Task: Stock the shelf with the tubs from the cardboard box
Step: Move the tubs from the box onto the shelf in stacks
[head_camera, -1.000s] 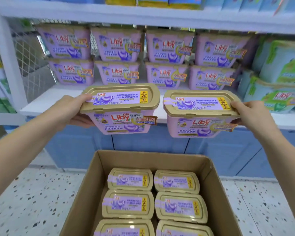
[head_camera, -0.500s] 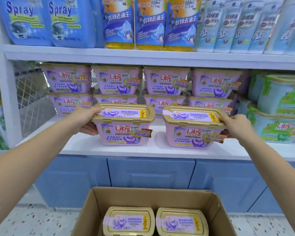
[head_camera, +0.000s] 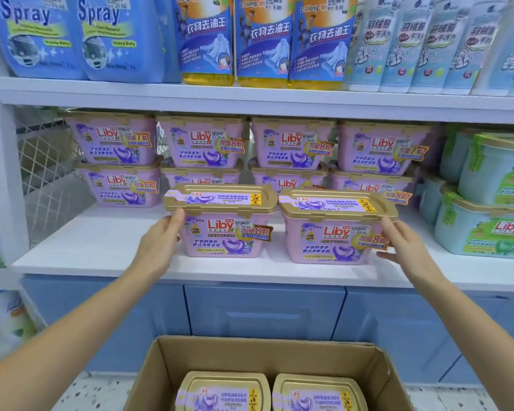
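Two pink Liby tubs with gold lids stand side by side on the white shelf [head_camera: 101,250], in front of the stacked rows of the same tubs [head_camera: 113,143]. My left hand [head_camera: 158,247] grips the left end of the left tub [head_camera: 223,232]. The right end of the right tub [head_camera: 333,238] is held by my right hand [head_camera: 407,250], fingers under the lid rim. Below, the open cardboard box [head_camera: 380,369] shows two more tubs [head_camera: 223,393] lying lid up.
Green and white Liby tubs [head_camera: 487,226] fill the shelf to the right. A wire mesh panel [head_camera: 48,173] closes the left end. Blue spray pouches [head_camera: 36,34] and yellow bottles [head_camera: 261,40] stand on the shelf above. Blue cabinet doors [head_camera: 264,312] lie under the shelf.
Both tubs went from being held in the air above the box to resting on the shelf. My view rose, so less of the box shows.
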{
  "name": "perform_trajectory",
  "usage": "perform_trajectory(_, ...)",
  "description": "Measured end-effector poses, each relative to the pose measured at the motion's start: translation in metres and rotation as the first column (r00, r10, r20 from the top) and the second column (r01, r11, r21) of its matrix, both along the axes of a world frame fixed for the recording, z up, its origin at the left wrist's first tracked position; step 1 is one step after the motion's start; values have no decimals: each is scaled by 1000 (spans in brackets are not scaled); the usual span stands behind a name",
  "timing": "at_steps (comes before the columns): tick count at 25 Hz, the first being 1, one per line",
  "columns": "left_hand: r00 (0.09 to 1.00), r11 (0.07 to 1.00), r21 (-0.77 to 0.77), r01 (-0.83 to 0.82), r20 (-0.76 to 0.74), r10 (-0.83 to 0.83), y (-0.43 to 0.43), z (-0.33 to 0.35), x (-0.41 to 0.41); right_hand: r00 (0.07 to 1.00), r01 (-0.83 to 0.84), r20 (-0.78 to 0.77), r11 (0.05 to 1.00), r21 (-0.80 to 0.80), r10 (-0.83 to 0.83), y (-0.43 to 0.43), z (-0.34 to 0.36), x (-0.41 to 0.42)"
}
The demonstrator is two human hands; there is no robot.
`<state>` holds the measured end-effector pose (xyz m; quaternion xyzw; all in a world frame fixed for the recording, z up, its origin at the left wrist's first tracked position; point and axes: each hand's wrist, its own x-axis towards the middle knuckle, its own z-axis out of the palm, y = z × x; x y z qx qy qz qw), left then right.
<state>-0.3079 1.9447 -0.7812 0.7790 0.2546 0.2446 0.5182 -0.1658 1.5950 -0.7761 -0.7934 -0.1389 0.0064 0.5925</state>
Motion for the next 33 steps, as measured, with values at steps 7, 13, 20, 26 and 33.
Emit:
perform_trajectory(7, 995, 955, 291, -64, -57, 84, -12, -31, 15, 987, 133, 111, 978, -163, -116, 22, -31, 2)
perform_trajectory(13, 996, 957, 287, -48, -54, 67, -10, -34, 20, 974, 191, 156, 966, -172, -165, 28, -35, 1)
perform_trajectory(20, 987, 911, 389, -136, 130, 92, -28, -65, -56, 929, 243, 309, 966, -92, -205, -16, -68, -60)
perform_trajectory(26, 993, 899, 426, 106, -96, -71, -59, -157, -135, 983, 132, 171, 905, -404, -67, -48, -165, -134)
perform_trajectory(33, 857, 949, 234, 212, -512, -65, -71, -242, -150, 962, -136, -265, 726, -674, -65, -52, -247, -154)
